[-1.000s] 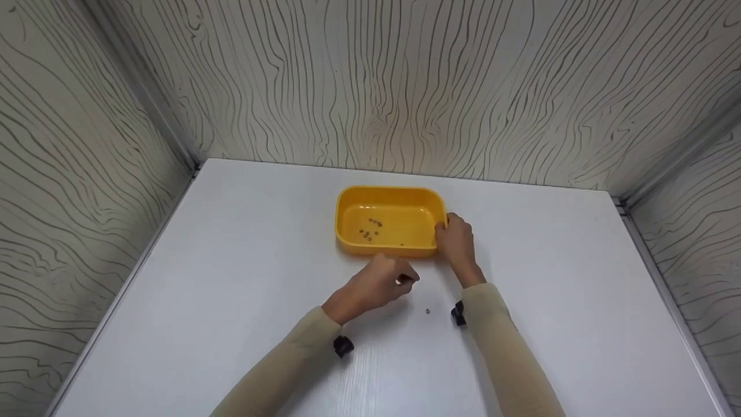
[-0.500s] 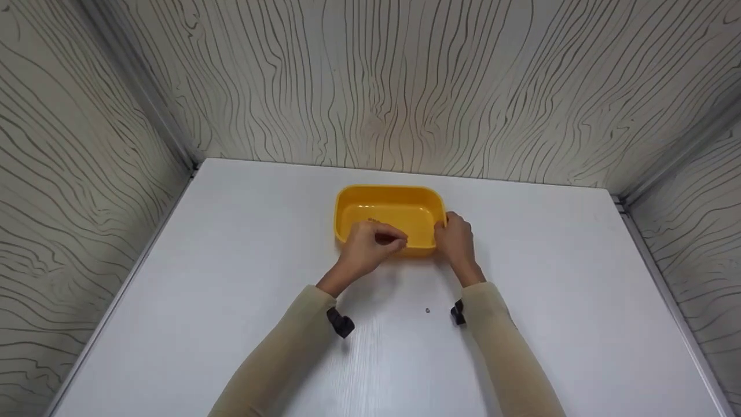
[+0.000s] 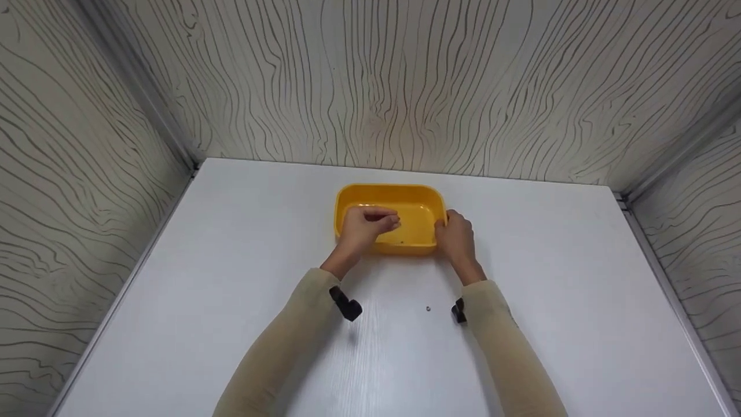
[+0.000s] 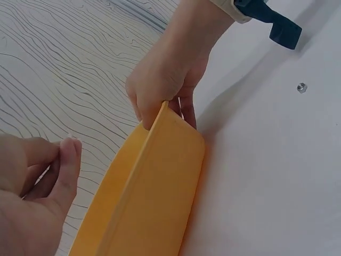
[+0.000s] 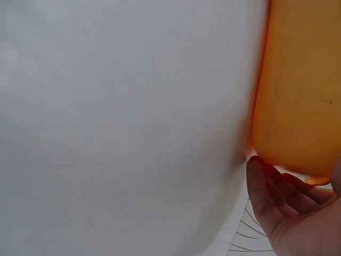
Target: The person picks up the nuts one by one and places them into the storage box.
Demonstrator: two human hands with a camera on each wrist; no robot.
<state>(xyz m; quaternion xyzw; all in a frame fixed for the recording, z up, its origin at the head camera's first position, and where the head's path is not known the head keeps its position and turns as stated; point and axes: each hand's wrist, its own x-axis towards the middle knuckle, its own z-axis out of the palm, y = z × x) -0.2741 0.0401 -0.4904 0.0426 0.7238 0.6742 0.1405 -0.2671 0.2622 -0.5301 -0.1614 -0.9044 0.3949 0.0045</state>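
Observation:
My left hand (image 3: pixel 362 229) is over the yellow tray (image 3: pixel 425 246), its thumb and fingertips pinched together. Between those fingertips sits a tiny piece, apparently a nut, mostly hidden. In the left wrist view the pinching fingers (image 4: pixel 66 160) appear beside the tray's wall. My right hand (image 3: pixel 457 238) grips the tray's right end, thumb inside the rim and fingers outside. From the right wrist view, its fingers (image 5: pixel 261 184) touch the outer wall. A small metal hex nut (image 4: pixel 302 87) lies on the table. The small pieces in the tray's left part are covered by my left hand.
One small dark piece (image 3: pixel 402 242) shows on the tray floor near its front wall. The white table (image 3: pixel 243 278) is bounded by wood-patterned panels (image 3: pixel 376 87) at the back and sides. Black wrist cameras (image 3: pixel 346 303) jut from both sleeves.
My left hand has risen from the table in front of the tray, moved forward over the rim and on above the tray's inside. The right hand keeps its hold; the loose nut stays put.

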